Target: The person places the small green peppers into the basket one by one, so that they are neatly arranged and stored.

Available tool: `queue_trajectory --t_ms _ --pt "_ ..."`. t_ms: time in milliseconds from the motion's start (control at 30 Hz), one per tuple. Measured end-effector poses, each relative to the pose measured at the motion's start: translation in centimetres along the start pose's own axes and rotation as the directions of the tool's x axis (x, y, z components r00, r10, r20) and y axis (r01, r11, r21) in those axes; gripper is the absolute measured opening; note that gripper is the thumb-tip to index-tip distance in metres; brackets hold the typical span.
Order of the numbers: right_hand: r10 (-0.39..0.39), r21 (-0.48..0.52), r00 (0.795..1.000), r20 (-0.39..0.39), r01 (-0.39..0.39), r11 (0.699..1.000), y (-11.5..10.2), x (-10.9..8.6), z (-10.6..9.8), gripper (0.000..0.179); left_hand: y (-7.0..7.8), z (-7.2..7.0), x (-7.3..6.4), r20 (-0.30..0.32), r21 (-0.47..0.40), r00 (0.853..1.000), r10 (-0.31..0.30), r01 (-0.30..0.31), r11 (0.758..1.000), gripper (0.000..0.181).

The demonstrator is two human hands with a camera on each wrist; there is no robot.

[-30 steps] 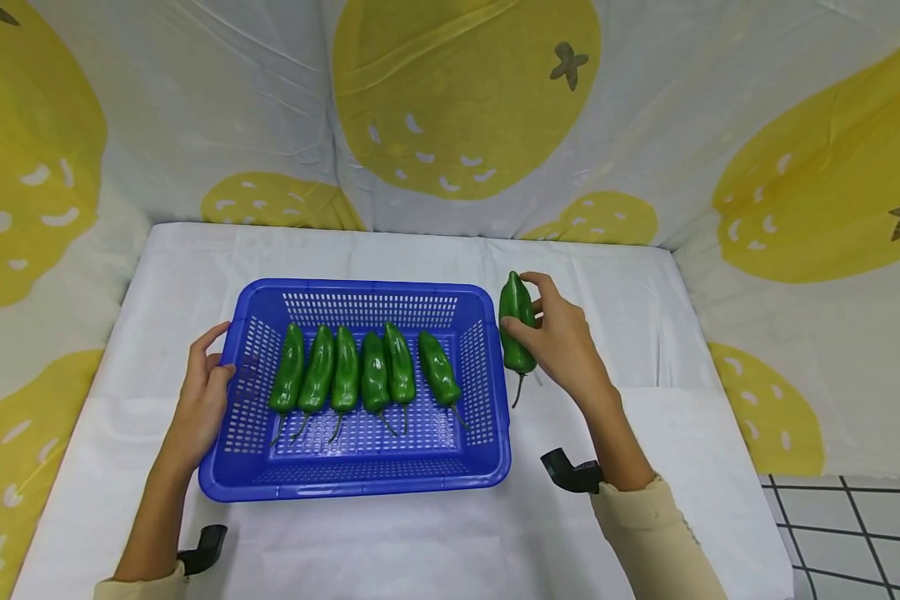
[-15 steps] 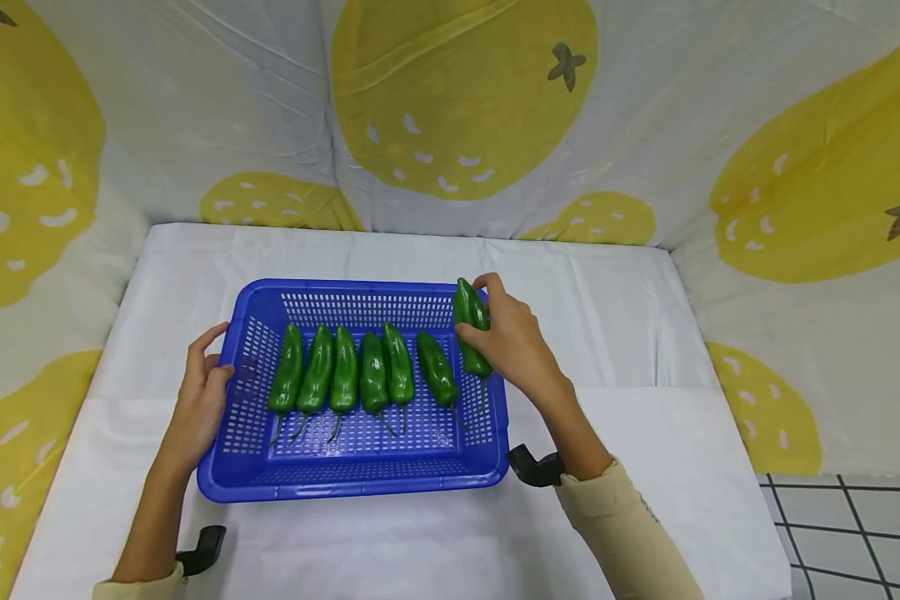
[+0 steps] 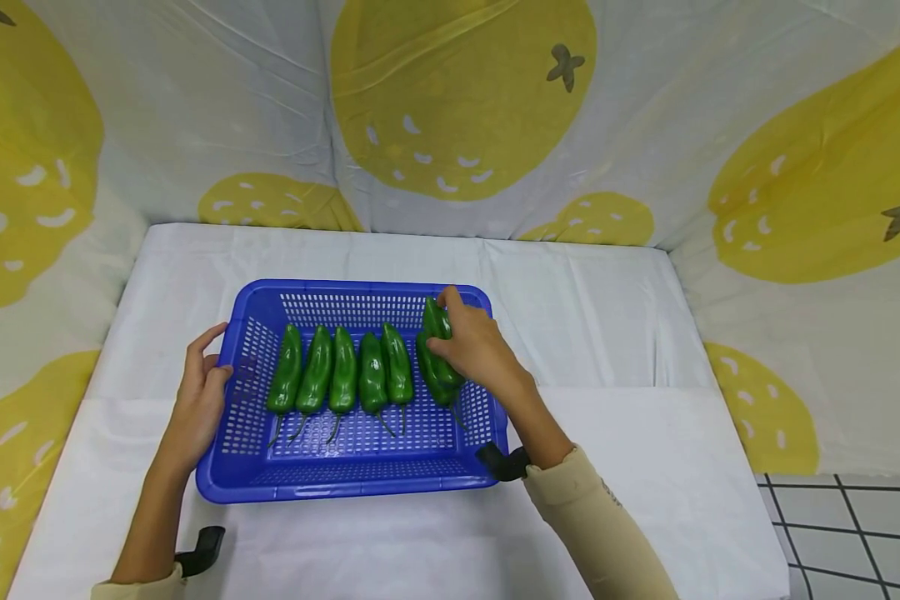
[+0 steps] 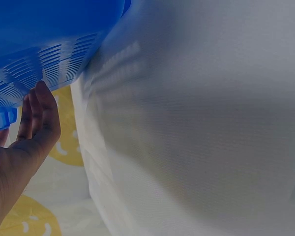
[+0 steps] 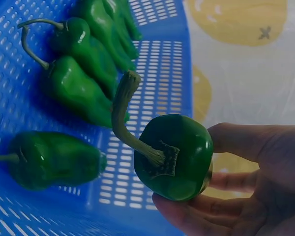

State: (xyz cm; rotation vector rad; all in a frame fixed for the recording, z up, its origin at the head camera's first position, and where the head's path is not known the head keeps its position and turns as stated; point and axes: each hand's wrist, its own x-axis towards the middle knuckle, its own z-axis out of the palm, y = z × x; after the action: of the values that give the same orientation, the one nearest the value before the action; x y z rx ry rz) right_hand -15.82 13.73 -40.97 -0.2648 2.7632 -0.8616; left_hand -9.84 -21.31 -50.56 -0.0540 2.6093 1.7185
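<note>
A blue plastic basket [image 3: 360, 490] with slotted walls sits in the middle of the head view. Several green peppers [image 3: 343, 371] lie in a row inside it, stems toward the person. My left hand [image 3: 206, 400] grips the basket's left side, thumb at the rim; the left wrist view shows its fingers [image 4: 48, 105] against the outer wall. Over the basket's right part, my right hand [image 3: 480, 346] pinches another green pepper [image 5: 179, 157] between thumb and fingers. It overlaps the row's rightmost pepper [image 3: 426, 358] in the head view, while the right wrist view shows its curved stem pointing toward the camera.
White cloth [image 3: 585, 333] covers the table under the basket. Behind and at the sides hangs a pale curtain [image 3: 645, 108] printed with yellow fruit. White tiles [image 3: 870, 525] with dark lines show at the lower right.
My right hand has carried the pepper leftward, from outside the basket's right edge across the rim to over the rightmost pepper. The left hand and basket have stayed in place.
</note>
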Motion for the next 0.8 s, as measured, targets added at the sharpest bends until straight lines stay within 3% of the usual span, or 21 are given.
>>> queue_trajectory --t_ms 333,800 --pt "0.058 0.000 0.994 0.090 -0.058 0.998 -0.4 1.2 2.1 0.053 0.0 0.0 0.0 0.001 0.000 1.000 0.001 -0.001 1.000 0.057" --pt "0.067 -0.069 0.987 0.145 -0.057 0.996 -0.4 2.1 4.5 0.051 0.0 0.0 0.1 -0.002 0.015 1.000 0.005 -0.005 1.000 0.056"
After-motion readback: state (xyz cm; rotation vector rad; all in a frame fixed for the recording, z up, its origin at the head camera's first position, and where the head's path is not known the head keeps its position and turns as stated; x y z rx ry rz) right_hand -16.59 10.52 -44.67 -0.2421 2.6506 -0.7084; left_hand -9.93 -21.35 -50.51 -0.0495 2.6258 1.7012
